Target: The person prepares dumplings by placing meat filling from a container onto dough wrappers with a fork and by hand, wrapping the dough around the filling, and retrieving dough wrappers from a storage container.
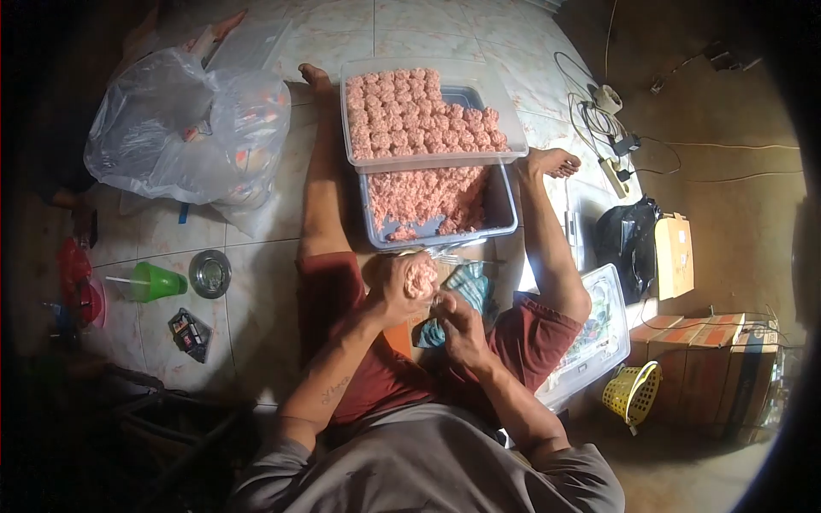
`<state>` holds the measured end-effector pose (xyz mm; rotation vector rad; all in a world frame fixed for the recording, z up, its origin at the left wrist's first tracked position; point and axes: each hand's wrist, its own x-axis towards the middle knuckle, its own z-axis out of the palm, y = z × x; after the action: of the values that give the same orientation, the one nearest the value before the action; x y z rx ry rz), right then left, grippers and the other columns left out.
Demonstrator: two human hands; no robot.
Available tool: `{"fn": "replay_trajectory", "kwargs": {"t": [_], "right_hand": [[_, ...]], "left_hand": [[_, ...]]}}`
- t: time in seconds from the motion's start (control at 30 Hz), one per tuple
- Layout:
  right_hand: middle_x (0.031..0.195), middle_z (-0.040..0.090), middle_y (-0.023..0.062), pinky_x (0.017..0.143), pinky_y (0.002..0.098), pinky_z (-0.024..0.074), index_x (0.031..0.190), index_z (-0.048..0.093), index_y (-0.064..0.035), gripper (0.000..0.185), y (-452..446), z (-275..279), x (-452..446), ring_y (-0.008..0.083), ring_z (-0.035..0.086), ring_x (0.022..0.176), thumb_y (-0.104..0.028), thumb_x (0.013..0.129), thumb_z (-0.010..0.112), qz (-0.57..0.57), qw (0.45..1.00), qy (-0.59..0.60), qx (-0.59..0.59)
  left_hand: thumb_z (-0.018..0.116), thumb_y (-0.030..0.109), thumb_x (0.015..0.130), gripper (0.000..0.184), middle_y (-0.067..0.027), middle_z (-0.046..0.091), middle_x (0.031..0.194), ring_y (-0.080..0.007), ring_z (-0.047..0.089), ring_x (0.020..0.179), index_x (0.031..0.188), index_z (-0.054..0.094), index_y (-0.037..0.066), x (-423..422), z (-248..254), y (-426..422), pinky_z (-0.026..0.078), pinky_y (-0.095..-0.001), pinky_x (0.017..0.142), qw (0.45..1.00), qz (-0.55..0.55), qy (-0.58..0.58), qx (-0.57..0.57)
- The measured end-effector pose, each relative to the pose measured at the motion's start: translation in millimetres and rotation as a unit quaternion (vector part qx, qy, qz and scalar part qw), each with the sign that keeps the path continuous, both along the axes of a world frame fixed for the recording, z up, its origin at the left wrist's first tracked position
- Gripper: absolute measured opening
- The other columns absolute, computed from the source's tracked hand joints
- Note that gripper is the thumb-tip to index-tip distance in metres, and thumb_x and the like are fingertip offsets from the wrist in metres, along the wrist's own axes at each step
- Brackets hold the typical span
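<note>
My left hand (399, 286) is closed around a pink, lumpy ball (421, 280) that looks like minced meat. Just right of it, my right hand (462, 327) has its fingers bent together near the ball's lower side; anything in them is too small to make out. Beyond my hands, a blue-grey tub (510, 224) contains loose pink mince (428, 198). A clear plastic tray (519, 128) rests over the tub's far part, with rows of similar balls (398, 115) in it and a gap at its far right corner.
My legs lie either side of the tubs. A large plastic bag (162, 128), a green cup (158, 281) and a glass ashtray (210, 274) are at left. Cables with a power strip (613, 177), a clear-lidded box (616, 333), a yellow basket (631, 393) and cartons (684, 355) stand at right.
</note>
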<state>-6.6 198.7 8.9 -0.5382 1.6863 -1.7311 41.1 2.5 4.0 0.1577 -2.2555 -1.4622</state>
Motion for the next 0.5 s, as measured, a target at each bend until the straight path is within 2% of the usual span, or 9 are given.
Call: {"fn": "replay_trajectory", "kwargs": {"t": [0.07, 0.1, 0.17, 0.23, 0.3, 0.4, 0.43, 0.47, 0.5], "right_hand": [[0.091, 0.059, 0.0082, 0.076, 0.0337, 0.0476, 0.116, 0.066, 0.0045, 0.020, 2.6, 17.5, -17.3, 0.0225, 0.059, 0.081, -0.002, 0.104, 0.051, 0.040, 0.962, 0.231, 0.139], [0.093, 0.061, 0.0136, 0.077, 0.0347, 0.0487, 0.113, 0.066, 0.0037, 0.020, 5.1, 32.8, -21.1, 0.0272, 0.063, 0.085, 0.000, 0.101, 0.050, 0.023, 0.953, 0.262, 0.153], [0.088, 0.057, 0.0090, 0.075, 0.0334, 0.0469, 0.117, 0.067, 0.0028, 0.021, 16.2, 30.1, -22.4, 0.0211, 0.057, 0.081, -0.002, 0.102, 0.051, -0.001, 0.971, 0.195, 0.140], [0.088, 0.054, 0.0061, 0.072, 0.0318, 0.0454, 0.119, 0.067, 0.0023, 0.022, 30.9, 16.4, -22.2, 0.0172, 0.054, 0.079, -0.003, 0.104, 0.052, 0.013, 0.974, 0.174, 0.145], [0.089, 0.050, 0.0004, 0.070, 0.0273, 0.0404, 0.120, 0.067, 0.0017, 0.022, 35.5, 13.1, -17.2, 0.0100, 0.046, 0.077, -0.006, 0.105, 0.054, 0.048, 0.992, -0.089, 0.071], [0.090, 0.048, -0.0032, 0.068, 0.0240, 0.0356, 0.120, 0.068, 0.0014, 0.022, 22.0, 17.6, -3.0, 0.0056, 0.041, 0.078, -0.008, 0.106, 0.055, 0.049, 0.986, -0.154, -0.036], [0.090, 0.052, 0.0024, 0.070, 0.0277, 0.0397, 0.117, 0.068, 0.0020, 0.021, 15.0, 15.6, 0.3, 0.0131, 0.048, 0.079, -0.001, 0.102, 0.055, 0.042, 0.992, -0.115, -0.030], [0.090, 0.052, 0.0024, 0.070, 0.0277, 0.0397, 0.117, 0.068, 0.0020, 0.021, 1.3, 10.1, 4.9, 0.0131, 0.048, 0.079, -0.001, 0.102, 0.055, 0.040, 0.992, -0.115, -0.031], [0.089, 0.053, 0.0070, 0.071, 0.0306, 0.0419, 0.116, 0.067, 0.0024, 0.022, -14.3, 2.1, 10.2, 0.0193, 0.051, 0.080, 0.003, 0.098, 0.054, -0.016, 0.994, 0.099, -0.051]], "left_hand": [[0.091, 0.011, 0.073, 0.048, -0.0085, 0.069, 0.096, -0.0181, 0.066, 0.087, 0.110, 0.060, 0.004, -3.2, 6.3, 4.3, 0.053, -0.0333, 0.080, 0.998, 0.013, -0.044, -0.038], [0.093, 0.015, 0.071, 0.049, -0.0097, 0.070, 0.095, -0.0188, 0.068, 0.087, 0.108, 0.061, 0.005, -4.3, 15.0, 6.6, 0.054, -0.0340, 0.079, 0.996, 0.061, -0.028, 0.060], [0.097, 0.024, 0.068, 0.055, -0.0120, 0.072, 0.097, -0.0204, 0.071, 0.091, 0.107, 0.063, 0.004, -5.6, 16.6, 3.0, 0.055, -0.0340, 0.081, 0.974, 0.097, -0.008, 0.205], [0.095, 0.015, 0.069, 0.056, -0.0105, 0.072, 0.102, -0.0171, 0.068, 0.094, 0.112, 0.062, 0.003, 3.0, 33.3, -6.6, 0.056, -0.0326, 0.082, 0.988, 0.056, -0.029, 0.143], [0.091, 0.000, 0.071, 0.055, -0.0074, 0.071, 0.104, -0.0133, 0.066, 0.094, 0.117, 0.060, 0.001, 9.7, 56.1, -21.6, 0.056, -0.0303, 0.082, 0.997, -0.044, -0.050, 0.037], [0.093, 0.013, 0.072, 0.047, -0.0102, 0.072, 0.097, -0.0176, 0.070, 0.089, 0.108, 0.064, 0.002, 6.9, 39.0, -16.1, 0.056, -0.0328, 0.081, 0.987, -0.040, -0.001, 0.155], [0.093, 0.017, 0.072, 0.045, -0.0112, 0.072, 0.094, -0.0190, 0.071, 0.087, 0.104, 0.065, 0.003, 4.7, 32.2, -13.6, 0.056, -0.0339, 0.080, 0.977, -0.047, 0.015, 0.207], [0.093, 0.017, 0.072, 0.045, -0.0112, 0.072, 0.094, -0.0190, 0.071, 0.087, 0.104, 0.065, 0.003, -0.1, 23.1, -4.7, 0.056, -0.0339, 0.080, 0.977, -0.049, 0.015, 0.207], [0.094, 0.020, 0.072, 0.046, -0.0109, 0.071, 0.093, -0.0182, 0.069, 0.085, 0.103, 0.064, 0.003, -4.8, 13.9, 8.7, 0.055, -0.0336, 0.079, 0.993, 0.008, -0.021, 0.113]]}}
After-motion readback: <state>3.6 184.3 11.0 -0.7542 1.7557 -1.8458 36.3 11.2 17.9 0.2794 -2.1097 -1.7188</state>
